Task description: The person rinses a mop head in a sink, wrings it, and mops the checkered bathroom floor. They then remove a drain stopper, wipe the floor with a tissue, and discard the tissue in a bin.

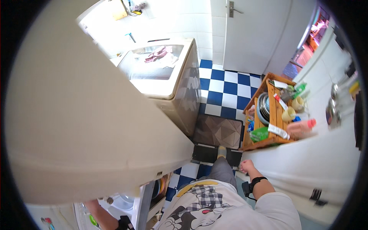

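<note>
My right hand (pixel 246 166) hangs beside my right leg, its fingers curled in and nothing seen in them. It is close to the white wall on the right. My left arm reaches out at the lower left, over a counter with a round metal basin (pixel 124 202). The left hand (pixel 91 204) is mostly covered by a large beige casing (pixel 96 134), so its fingers are hidden. A green thing (pixel 93 220) lies beside that forearm. One foot (pixel 221 151) of mine is on a dark strip at a doorway.
Beyond the strip lies a patterned mat (pixel 218 130) on blue-and-white tiles (pixel 230 88). A washing machine (pixel 186 92) with pink cloths (pixel 159 54) on its lid stands ahead left. A wooden shelf (pixel 273 111) with basins, cups and bottles is at right. A door (pixel 253 34) stands behind.
</note>
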Available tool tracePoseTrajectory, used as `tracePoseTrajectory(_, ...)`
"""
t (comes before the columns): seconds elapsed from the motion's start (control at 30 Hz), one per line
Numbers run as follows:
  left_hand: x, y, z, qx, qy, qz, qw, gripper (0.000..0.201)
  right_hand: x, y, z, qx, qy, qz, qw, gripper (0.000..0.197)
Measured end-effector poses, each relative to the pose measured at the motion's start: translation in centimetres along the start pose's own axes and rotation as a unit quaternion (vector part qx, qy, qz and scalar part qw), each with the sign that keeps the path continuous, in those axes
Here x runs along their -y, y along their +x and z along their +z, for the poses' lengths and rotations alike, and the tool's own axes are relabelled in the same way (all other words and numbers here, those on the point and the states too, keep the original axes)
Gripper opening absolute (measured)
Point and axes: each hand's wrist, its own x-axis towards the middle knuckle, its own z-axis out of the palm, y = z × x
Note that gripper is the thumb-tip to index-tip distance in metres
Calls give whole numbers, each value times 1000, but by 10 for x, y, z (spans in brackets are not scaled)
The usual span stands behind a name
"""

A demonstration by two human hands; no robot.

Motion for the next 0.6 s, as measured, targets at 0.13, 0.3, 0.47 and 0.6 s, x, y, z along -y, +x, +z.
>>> tracePoseTrajectory(0.13, -34, 6, 30, -50, 65, -54, 995, 60, 87, 51, -42, 44, -70, -41, 996, 10)
tracePoseTrajectory(0.3, -74, 14, 71, -74, 110, -93, 987, 57, 183, 119, -91, 57, -211, -94, 971, 16)
tracePoseTrajectory(0.47, -92, 28, 130, -68, 111, -112, 985, 54, 259, 159, -104, 97, -147, -107, 979, 15)
tracePoseTrajectory(0.6, -91, 47, 201, -49, 105, -128, 985, 51, 315, 176, -105, 115, -64, -86, 988, 14)
